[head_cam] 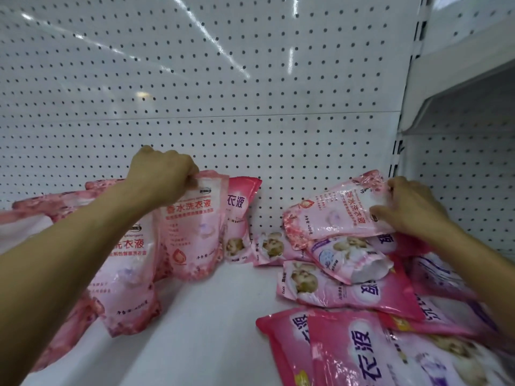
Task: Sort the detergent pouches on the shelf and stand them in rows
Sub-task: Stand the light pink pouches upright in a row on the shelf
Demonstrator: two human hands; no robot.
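My left hand (163,172) grips the top edge of an upright light-pink pouch (193,229) at the left of the white shelf (211,316). More light-pink pouches (129,271) stand in front of and behind it. A darker pink pouch (239,215) leans against the back panel just to its right. My right hand (409,207) holds the top end of another light-pink pouch (334,215), which lies sideways on top of a heap of darker pink pouches (348,291) at the right.
A white pegboard back panel (223,79) rises behind the shelf. A slotted upright (398,151) and a neighbouring shelf bay (473,101) stand at the right. More dark pink pouches (348,349) lie flat at the front right.
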